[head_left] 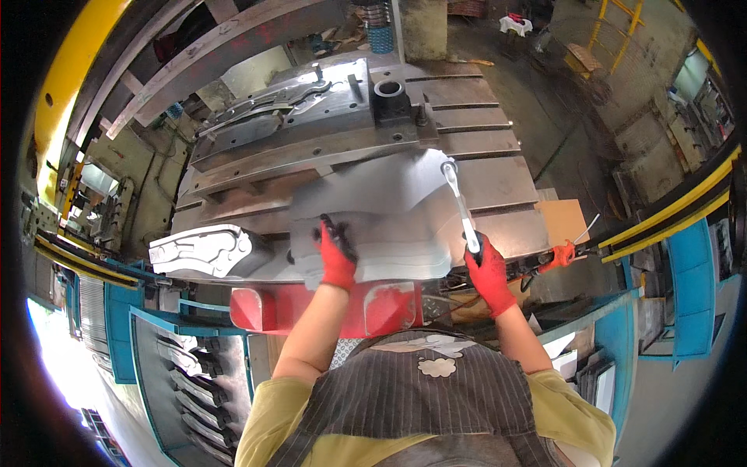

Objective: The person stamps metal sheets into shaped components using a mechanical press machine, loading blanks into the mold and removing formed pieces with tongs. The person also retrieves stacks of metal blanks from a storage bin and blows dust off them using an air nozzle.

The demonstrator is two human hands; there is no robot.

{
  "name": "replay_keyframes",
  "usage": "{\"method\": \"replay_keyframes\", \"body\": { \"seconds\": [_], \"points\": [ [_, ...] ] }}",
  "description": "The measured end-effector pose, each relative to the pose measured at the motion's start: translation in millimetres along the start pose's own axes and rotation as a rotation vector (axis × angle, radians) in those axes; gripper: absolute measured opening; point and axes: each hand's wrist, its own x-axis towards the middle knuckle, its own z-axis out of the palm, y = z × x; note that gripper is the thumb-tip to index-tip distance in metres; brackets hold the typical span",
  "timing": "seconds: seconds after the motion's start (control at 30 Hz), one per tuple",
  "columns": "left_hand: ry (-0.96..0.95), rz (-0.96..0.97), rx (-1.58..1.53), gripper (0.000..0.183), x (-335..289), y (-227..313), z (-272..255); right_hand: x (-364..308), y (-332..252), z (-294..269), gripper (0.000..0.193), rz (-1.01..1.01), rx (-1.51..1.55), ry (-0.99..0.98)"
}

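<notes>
A stack of flat grey metal sheets (373, 226) with curved edges lies on the near part of the slotted press bed, in front of the die. My left hand (338, 255), in a red glove with dark fingertips, rests at the near left of the sheets, its fingers stretched over them. In my right hand (489, 274), also red-gloved, is a pale-handled tool with a round head (462, 204). Its head touches or hovers just over the far right corner of the top sheet; I cannot tell which. A shiny formed metal part (204, 251) lies at the bed's left front.
The steel die (288, 128) and a thick round bushing (388, 89) stand across the bed (498, 187). A red block (327, 310) juts below its front edge. Yellow-edged rails flank both sides. A blue rack (140, 350) at lower left holds several formed parts. Cardboard (566, 219) lies right.
</notes>
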Motion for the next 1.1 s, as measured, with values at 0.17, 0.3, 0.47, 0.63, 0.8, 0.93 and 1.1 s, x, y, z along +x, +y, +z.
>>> {"method": "replay_keyframes", "body": {
  "seconds": [0.17,0.3,0.47,0.63,0.8,0.93,1.1],
  "points": [
    [-0.563,-0.870,-0.509,0.028,47.0,-19.3,-1.5,-11.4,-7.7,-7.7,0.037,-0.015,-0.049,-0.016],
    [-0.305,-0.669,-0.204,0.036,37.6,-29.1,-5.1,-22.9,5.8,-4.2,0.035,0.016,-0.020,-0.042],
    [-0.361,-0.812,-0.295,0.020,12.0,47.2,-1.0,-27.9,-24.6,-29.3,0.029,0.681,1.576,-0.447],
    [-0.675,-0.736,-0.512,0.029,79.9,73.6,-25.8,-32.8,-45.2,-5.8,0.034,0.646,2.237,-0.541],
    [-0.570,-0.692,-0.486,0.020,138.5,168.4,22.1,-35.8,-101.6,12.7,0.031,0.407,1.922,-0.549],
    [-0.470,-0.382,-0.486,0.018,247.6,155.4,44.9,-48.6,-112.8,22.2,0.027,0.453,1.703,-0.347],
    [-0.343,-0.370,-0.488,0.026,330.5,117.2,80.5,-101.6,-111.9,44.0,0.023,0.652,1.541,-0.158]
  ]
}}
